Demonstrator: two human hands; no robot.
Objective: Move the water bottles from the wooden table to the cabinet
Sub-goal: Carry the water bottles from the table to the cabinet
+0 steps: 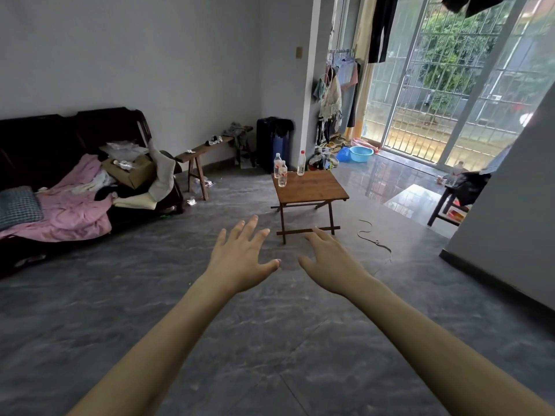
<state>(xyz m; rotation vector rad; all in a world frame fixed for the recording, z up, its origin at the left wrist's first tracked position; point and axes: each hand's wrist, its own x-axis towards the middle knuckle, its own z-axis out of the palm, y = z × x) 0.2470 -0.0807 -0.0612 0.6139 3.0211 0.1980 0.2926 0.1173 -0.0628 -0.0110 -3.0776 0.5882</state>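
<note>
A small wooden folding table (312, 189) stands on the grey floor ahead of me. On its far left corner stand two clear water bottles with white caps, one (277, 165) behind the other (282, 174). A third clear bottle with a red cap (301, 163) stands at the far edge, to their right. My left hand (244, 256) and my right hand (329, 259) are stretched out in front of me with fingers spread, holding nothing, well short of the table. No cabinet is in view.
A dark sofa (60, 139) piled with pink bedding and a cardboard box lines the left wall. A wooden bench (198, 153), a dark suitcase (273, 142), a blue basin (361, 153) and a clothes rack stand behind the table. A wall corner (510, 223) juts in right; a cord (372, 238) lies on the floor.
</note>
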